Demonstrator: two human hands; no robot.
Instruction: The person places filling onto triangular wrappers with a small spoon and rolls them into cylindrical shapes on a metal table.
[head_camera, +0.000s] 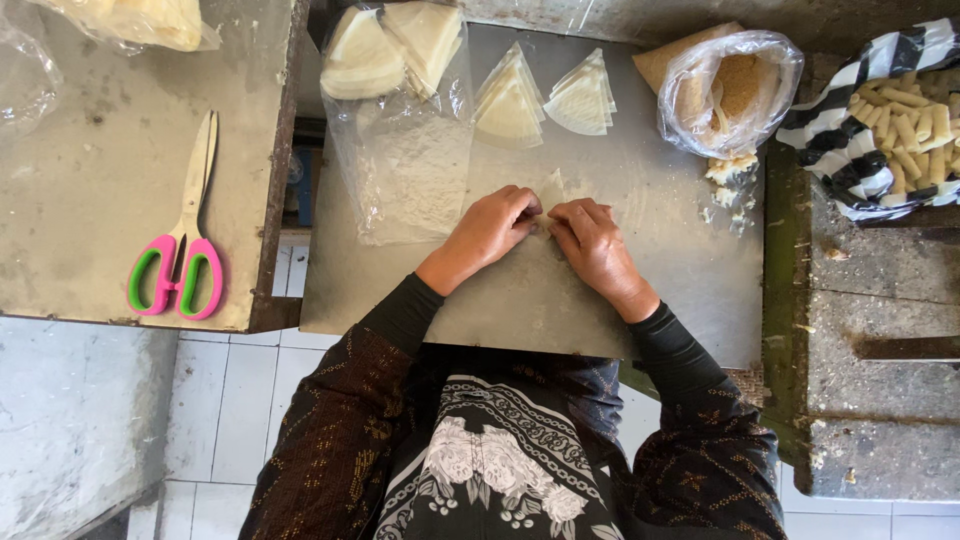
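At the middle of the metal surface (640, 300), a thin pale pastry sheet (551, 188) lies flat between the two hands, only its upper tip showing past the fingers. The left hand (490, 228) rests knuckles up on the sheet's left side, its grip pressed together with the fingertips pinching the sheet's edge. The right hand (592, 240) mirrors it on the right side, fingers curled down and pinching the same sheet; the two hands touch at the fingertips. Both wrists emerge from dark sleeves.

Beyond the hands, near the far edge of the surface, stand two stacks of wedge-shaped pastry sheets (545, 100), side by side and just apart. To their left a clear plastic bag (400, 150) lies on the surface, holding more wedge-shaped stacks at its upper end and a dusting of white flour lower down. To the right of the stacks sits a second clear bag of brown crumbs (730, 90), with pale scraps of filling (730, 172) scattered just below it. Farther right, on a separate worn bench, a black-and-white striped bag holds short rolled sticks (910, 125).

On a separate table (100, 260) to the left, well apart from the hands, lies a pair of scissors (180, 240) with pink and green handles, blades closed and pointing away from the person.
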